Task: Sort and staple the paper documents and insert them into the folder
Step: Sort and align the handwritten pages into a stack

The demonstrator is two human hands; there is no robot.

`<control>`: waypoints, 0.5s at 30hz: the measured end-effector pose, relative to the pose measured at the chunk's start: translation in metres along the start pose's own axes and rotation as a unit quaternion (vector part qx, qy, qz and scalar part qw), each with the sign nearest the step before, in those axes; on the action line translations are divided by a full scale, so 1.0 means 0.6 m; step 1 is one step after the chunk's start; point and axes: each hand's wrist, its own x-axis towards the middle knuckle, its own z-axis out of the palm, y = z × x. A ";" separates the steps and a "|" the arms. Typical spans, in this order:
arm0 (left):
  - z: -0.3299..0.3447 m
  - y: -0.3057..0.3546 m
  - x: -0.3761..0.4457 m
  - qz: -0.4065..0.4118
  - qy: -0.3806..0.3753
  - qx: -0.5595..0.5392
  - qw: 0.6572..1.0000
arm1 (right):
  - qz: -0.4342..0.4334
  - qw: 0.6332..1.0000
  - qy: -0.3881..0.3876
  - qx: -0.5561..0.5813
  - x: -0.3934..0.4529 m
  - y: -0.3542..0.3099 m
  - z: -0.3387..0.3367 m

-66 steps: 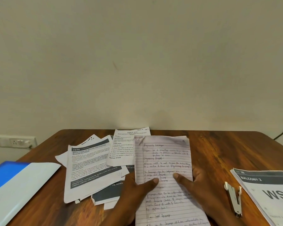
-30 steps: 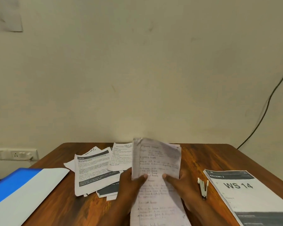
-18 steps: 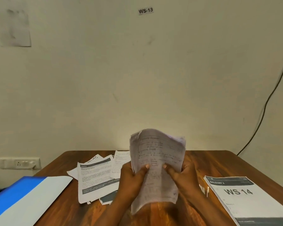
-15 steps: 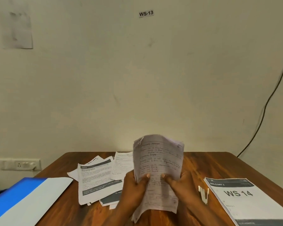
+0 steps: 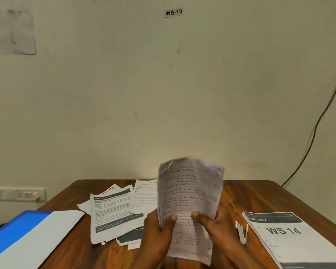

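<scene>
Handwritten sheets (image 5: pixel 190 200) are being held upright above the table (image 5: pixel 260 199), pinched at mid-height between the thumbs and curled fingers of the left hand (image 5: pixel 159 230) and right hand (image 5: pixel 215 226). Compared with 0.5 s ago, little is changing. Fingers behind are being hidden; the writing is being blurred. Printed pages (image 5: pixel 113 212) are lying left, beyond the hands.

A brown wooden bench (image 5: pixel 260 199) is seen; a blue and white folder (image 5: pixel 27 235) is laid at 9 o'clock; loose printed sheets (image 5: pixel 114 214) are spread at 11 o'clock; a stapler (image 5: pixel 242 233) and a "WS 14" stack (image 5: pixel 291 241) are placed at 3 o'clock.
</scene>
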 end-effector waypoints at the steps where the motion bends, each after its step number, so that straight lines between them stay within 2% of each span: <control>1: -0.001 0.000 -0.002 -0.002 0.005 -0.003 1.000 | 0.001 1.000 -0.003 -0.005 -0.002 -0.001 0.002; 5: -0.004 -0.017 -0.016 -0.046 0.006 -0.007 0.999 | 0.012 0.998 -0.006 -0.055 -0.023 0.010 0.011; 7: -0.003 -0.022 -0.021 -0.060 0.001 -0.018 0.998 | 0.017 0.999 -0.010 -0.041 -0.024 0.010 0.007; 15: -0.005 -0.014 -0.034 -0.053 -0.019 -0.047 0.997 | -0.013 0.998 -0.026 -0.052 -0.023 0.005 -0.010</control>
